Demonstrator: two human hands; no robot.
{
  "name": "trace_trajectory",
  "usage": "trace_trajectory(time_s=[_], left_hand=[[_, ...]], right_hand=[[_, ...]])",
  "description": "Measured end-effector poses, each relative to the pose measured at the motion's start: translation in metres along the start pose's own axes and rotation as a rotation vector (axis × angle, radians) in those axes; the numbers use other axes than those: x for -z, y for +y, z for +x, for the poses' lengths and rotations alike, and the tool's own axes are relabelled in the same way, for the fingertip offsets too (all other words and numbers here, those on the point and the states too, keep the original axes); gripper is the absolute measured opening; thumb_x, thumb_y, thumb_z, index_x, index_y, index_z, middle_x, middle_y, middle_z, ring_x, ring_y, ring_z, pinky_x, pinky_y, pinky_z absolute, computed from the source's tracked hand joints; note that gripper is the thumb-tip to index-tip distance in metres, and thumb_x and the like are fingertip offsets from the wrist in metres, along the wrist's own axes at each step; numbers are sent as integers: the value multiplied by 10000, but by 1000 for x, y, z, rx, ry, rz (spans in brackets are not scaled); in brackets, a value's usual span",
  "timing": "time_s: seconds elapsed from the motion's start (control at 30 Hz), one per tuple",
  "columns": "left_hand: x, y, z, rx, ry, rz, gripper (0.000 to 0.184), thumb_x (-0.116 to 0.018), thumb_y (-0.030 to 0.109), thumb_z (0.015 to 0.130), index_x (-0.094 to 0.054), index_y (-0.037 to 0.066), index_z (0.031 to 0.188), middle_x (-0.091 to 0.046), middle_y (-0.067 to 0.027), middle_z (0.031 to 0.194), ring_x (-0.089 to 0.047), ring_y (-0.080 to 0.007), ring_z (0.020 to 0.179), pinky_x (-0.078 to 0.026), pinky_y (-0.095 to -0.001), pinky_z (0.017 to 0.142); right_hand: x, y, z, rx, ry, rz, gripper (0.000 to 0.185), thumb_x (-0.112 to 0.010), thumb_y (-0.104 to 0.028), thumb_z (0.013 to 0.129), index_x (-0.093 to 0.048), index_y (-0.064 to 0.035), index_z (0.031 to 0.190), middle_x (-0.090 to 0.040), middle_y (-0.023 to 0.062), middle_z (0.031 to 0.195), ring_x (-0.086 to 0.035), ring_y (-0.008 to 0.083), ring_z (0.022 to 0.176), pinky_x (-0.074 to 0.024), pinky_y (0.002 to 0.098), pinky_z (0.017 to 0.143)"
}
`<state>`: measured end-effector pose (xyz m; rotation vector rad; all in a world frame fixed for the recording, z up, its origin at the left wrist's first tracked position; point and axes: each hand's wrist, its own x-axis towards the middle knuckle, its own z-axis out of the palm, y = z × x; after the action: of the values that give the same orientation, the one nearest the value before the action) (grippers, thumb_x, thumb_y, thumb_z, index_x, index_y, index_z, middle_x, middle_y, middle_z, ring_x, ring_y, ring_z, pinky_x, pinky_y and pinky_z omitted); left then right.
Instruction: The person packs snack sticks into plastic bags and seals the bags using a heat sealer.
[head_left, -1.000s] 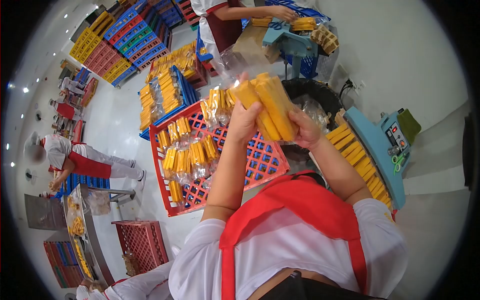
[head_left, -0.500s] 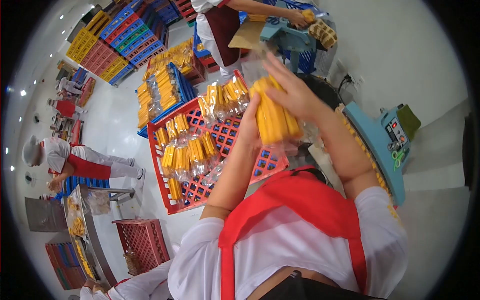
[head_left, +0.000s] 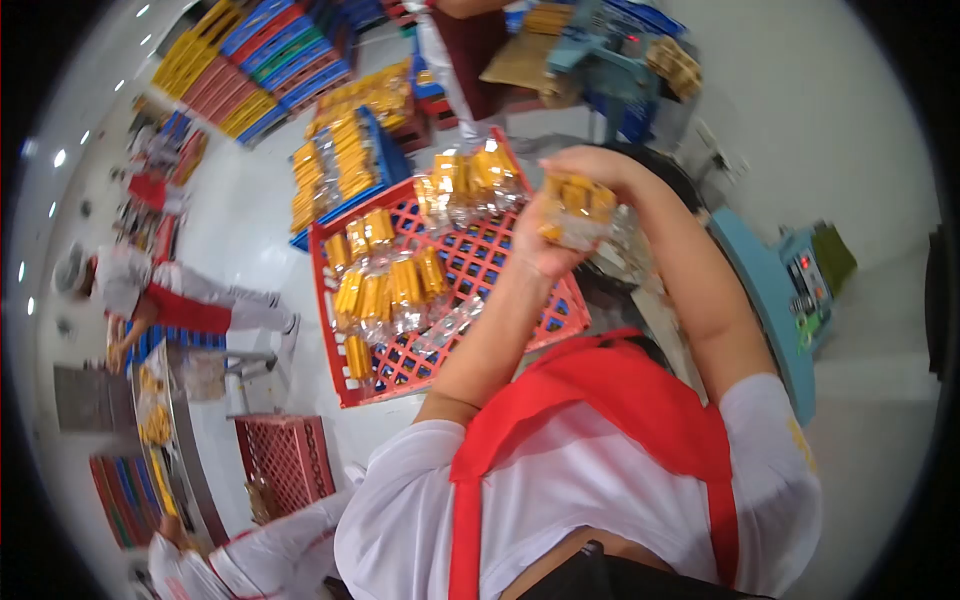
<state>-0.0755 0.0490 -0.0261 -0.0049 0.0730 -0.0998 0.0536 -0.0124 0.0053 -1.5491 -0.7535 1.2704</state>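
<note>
A clear plastic bag of yellow sticks [head_left: 578,205] is held between my two hands, its end turned toward me. My left hand [head_left: 543,240] grips its left and lower side. My right hand [head_left: 600,168] curls over its top, with most of the fingers hidden behind it. Just left of my hands, the red crate [head_left: 372,392] carries several bagged bundles of yellow sticks [head_left: 405,280] on its lattice surface. An empty-looking clear wrapper [head_left: 452,325] lies beside them.
A blue-green machine [head_left: 765,310] stands at right, a similar one [head_left: 605,60] at the top. A black bin [head_left: 665,175] sits behind my hands. Blue crate [head_left: 385,150] with more bags lies beyond. Co-workers stand at the top [head_left: 470,60], left [head_left: 150,290] and lower left [head_left: 260,550].
My hands have tipped the bag so its end faces me. My right hand has gone from lying against the bag's front to curling over its top. The view has shifted slightly.
</note>
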Motion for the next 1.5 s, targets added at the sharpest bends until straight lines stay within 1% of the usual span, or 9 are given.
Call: trace_trajectory(time_s=[0.13,0.27,0.37,0.47,0.77,0.9,1.0,1.27,1.5], left_hand=[[-2,9,-20,-177,20,134,363,-321,311,876,-465,75,1110,-550,-117,1021,-570,-252,855,-474,-389,733],[9,32,-64,-103,-77,252,450,-293,341,878,-399,22,1178,-517,-197,1063,-571,-286,868,-493,-376,714],[20,36,-103,-32,-121,290,451,-307,328,875,-392,12,1184,-509,-205,1075,-556,-308,912,-483,-394,753],[39,28,-126,11,19,71,462,-327,309,863,-360,1,1206,-481,-240,1098,-542,-359,916,-482,-432,734],[102,8,-161,-78,169,-77,548,-350,374,862,-287,-4,1253,-447,-188,1174,-483,-297,1039,-430,-402,832],[296,17,-182,-233,565,41,286,-419,332,852,-522,78,934,-563,-96,974,-543,-203,891,-445,-333,778],[360,11,-233,-571,1192,-50,143,-440,225,821,-483,94,785,-423,24,560,-379,-83,465,-324,-254,406],[360,119,-247,-864,1410,121,404,-446,124,826,-345,70,1214,-505,-52,877,-486,-129,673,-418,-240,523],[389,194,-220,-1023,1405,40,335,-528,118,803,-403,78,1111,-454,-66,1031,-467,-163,817,-433,-291,644]], right_hand=[[-32,-3,-2,418,532,-829,323,-501,-264,831,-516,-9,1028,-496,44,998,-452,67,905,-366,200,784],[-45,-23,-6,735,500,-402,489,-543,-279,797,-431,51,1140,-436,107,1144,-432,151,1015,-335,271,877],[-38,-32,-7,532,454,-32,302,-537,-168,800,-513,10,1043,-523,88,996,-491,113,922,-367,224,812],[-43,-36,-15,310,-113,7,144,-575,-100,748,-559,1,850,-572,24,671,-540,91,644,-412,200,620],[-83,18,-7,-70,-462,-12,125,-606,-118,744,-584,-21,667,-553,0,620,-520,61,559,-424,191,526],[-103,71,8,-180,-351,-39,142,-582,-118,759,-582,-4,675,-555,13,624,-508,67,549,-410,193,513],[-114,144,24,-241,-207,-48,167,-571,-134,772,-578,-4,667,-557,26,628,-504,77,541,-413,202,515],[-126,331,37,-524,427,720,115,-508,-160,821,-535,-55,858,-536,22,703,-514,118,604,-409,220,542],[-127,340,9,-719,588,723,165,-491,-186,835,-527,-115,980,-541,6,701,-510,102,611,-385,221,535]])
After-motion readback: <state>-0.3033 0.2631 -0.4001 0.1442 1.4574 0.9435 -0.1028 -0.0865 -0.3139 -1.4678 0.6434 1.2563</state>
